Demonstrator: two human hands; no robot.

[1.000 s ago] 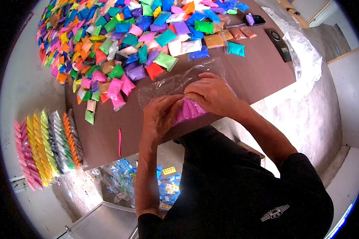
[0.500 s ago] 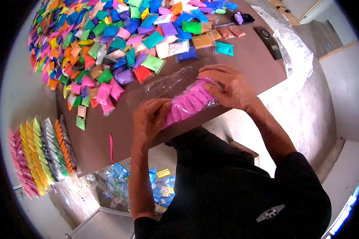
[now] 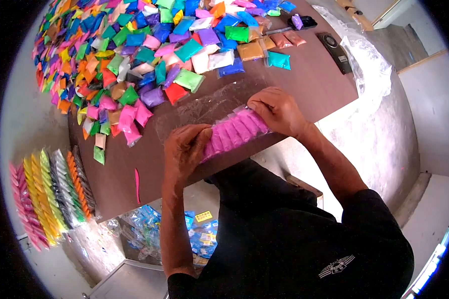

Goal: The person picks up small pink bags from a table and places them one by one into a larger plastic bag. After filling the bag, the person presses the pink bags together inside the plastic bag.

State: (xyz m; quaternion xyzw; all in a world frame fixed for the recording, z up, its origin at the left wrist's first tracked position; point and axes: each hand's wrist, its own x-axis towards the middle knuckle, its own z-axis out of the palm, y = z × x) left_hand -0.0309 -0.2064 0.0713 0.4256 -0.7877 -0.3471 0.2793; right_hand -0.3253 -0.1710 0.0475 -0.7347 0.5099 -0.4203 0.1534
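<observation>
A clear plastic bag holds a row of pink packets lying side by side, close to the table's front edge. My left hand grips the left end of the bag between thumb and fingers. At the opposite end, my right hand pinches the bag's upper right corner with its fingers curled. The bag's loose clear part spreads over the table beyond the packets. To the left of my left hand lies a thin pink plastic tool.
Small colourful packets are heaped across the far left of the table. Long bags of twisted coloured packets hang off the left edge. A dark device and crumpled clear plastic are at the right; blue printed packaging lies below.
My right hand has shifted its grip to the bag's upper right corner, its thumb drawing back from over the packets. The pink row now shows more fully; my left hand stays about put.
</observation>
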